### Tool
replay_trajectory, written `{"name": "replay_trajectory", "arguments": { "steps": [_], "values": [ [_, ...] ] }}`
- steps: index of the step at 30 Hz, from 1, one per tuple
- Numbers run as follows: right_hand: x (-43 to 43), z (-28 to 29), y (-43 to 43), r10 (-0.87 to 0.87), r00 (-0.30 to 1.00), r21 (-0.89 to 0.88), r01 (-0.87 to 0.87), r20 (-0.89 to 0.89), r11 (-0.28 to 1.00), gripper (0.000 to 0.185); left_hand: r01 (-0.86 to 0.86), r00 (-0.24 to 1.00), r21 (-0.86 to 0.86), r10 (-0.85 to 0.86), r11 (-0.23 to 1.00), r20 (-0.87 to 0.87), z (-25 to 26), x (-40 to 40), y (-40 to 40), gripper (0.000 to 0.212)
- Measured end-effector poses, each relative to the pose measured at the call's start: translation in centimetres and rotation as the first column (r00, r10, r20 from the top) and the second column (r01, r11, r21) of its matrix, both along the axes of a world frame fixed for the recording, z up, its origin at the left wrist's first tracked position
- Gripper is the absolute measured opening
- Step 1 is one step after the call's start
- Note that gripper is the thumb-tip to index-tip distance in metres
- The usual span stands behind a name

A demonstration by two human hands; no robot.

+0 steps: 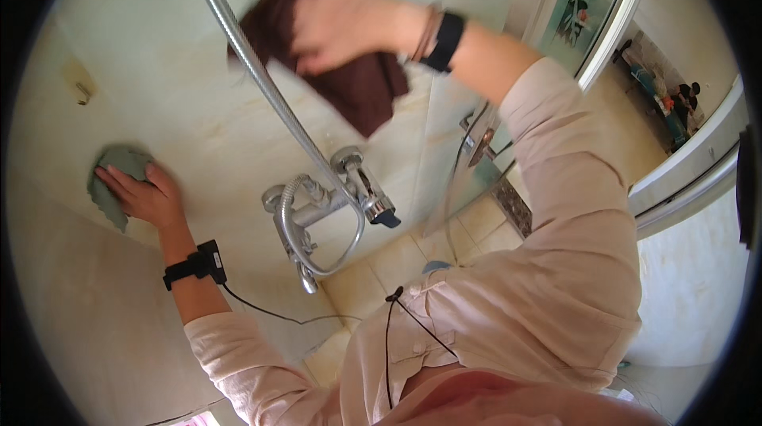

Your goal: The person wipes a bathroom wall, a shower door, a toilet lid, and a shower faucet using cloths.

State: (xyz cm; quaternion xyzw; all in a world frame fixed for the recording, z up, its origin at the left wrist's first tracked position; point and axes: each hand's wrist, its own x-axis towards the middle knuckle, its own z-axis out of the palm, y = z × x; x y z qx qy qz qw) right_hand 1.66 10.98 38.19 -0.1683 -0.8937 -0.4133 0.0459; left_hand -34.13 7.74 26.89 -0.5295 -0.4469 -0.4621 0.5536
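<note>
My left hand (149, 194) presses a grey-green cloth (122, 167) against the tiled wall (196, 128) at the left, fingers spread over it. Higher up, my right hand (345, 21) is blurred and grips a dark maroon cloth (363, 90), which hangs down from it near the wall, partly behind the shower hose. The metal shower hose (277, 99) runs down between my hands to a chrome shower mixer (321, 209) on the wall, where it loops below the mixer body.
A metal hook (83, 94) is fixed to the wall at the left. Wires hang by a second wall fitting (482, 146) beyond the mixer. A curved white frame (616, 21) stands at the right. The tiled floor (393, 259) lies below the mixer. Black cables hang from my wrist and neck.
</note>
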Motion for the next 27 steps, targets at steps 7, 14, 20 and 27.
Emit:
{"name": "replay_trajectory", "arguments": {
  "steps": [7,14,20,27],
  "values": [
    [5.8,0.6,2.9,0.363,0.508,0.518,0.202,-0.781,0.831,0.062,0.056,0.998,0.011,-0.056,0.998,-0.042,-0.5,0.6,1.4,0.062],
    [3.1,-18.5,2.3,0.041,0.612,0.268,0.283,-0.79,0.921,0.036,0.067,0.997,-0.013,-0.068,0.998,-0.04,-0.2,0.3,0.8,0.064],
    [6.9,-32.7,-0.2,-0.127,0.783,-0.076,0.102,-0.609,0.992,0.032,0.023,0.999,-0.019,-0.024,1.0,-0.042,-0.8,-0.7,1.4,0.066],
    [7.5,-25.4,2.1,-0.503,0.414,-0.48,0.168,-0.758,0.861,0.049,0.037,0.997,0.022,-0.035,0.999,-0.07,-1.0,-0.9,1.4,0.068]
  ]
}}
